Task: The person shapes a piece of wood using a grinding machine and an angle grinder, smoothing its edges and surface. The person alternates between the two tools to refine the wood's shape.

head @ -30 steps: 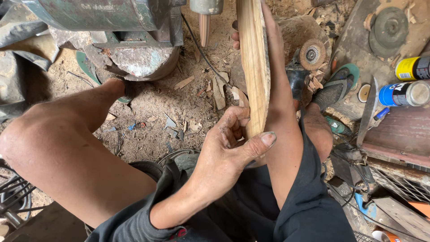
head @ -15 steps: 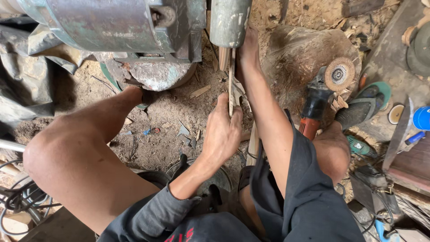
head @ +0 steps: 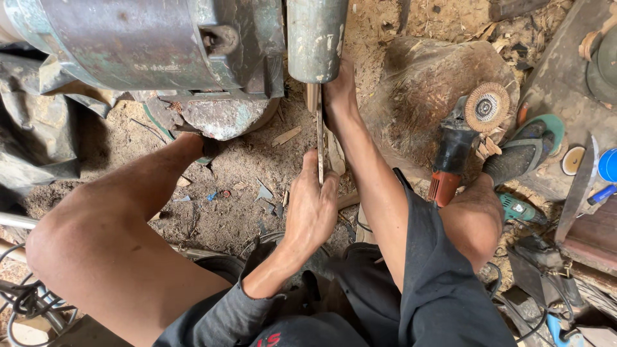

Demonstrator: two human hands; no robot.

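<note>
The thin wooden strip point(head: 319, 138) stands on edge, its far end just under the green cylinder point(head: 316, 38) of the machine point(head: 148, 51) overhead. The left hand point(head: 312, 209) is closed around the strip's near end, fingers wrapped tight. The right hand point(head: 339, 90) reaches to the far end beside the cylinder; whether it grips cannot be told. The strip is lined up at the cylinder, though no shaping on it can be made out. An angle grinder point(head: 459, 144) lies untouched on the sawdust floor point(head: 244, 186), right of the cylinder.
</note>
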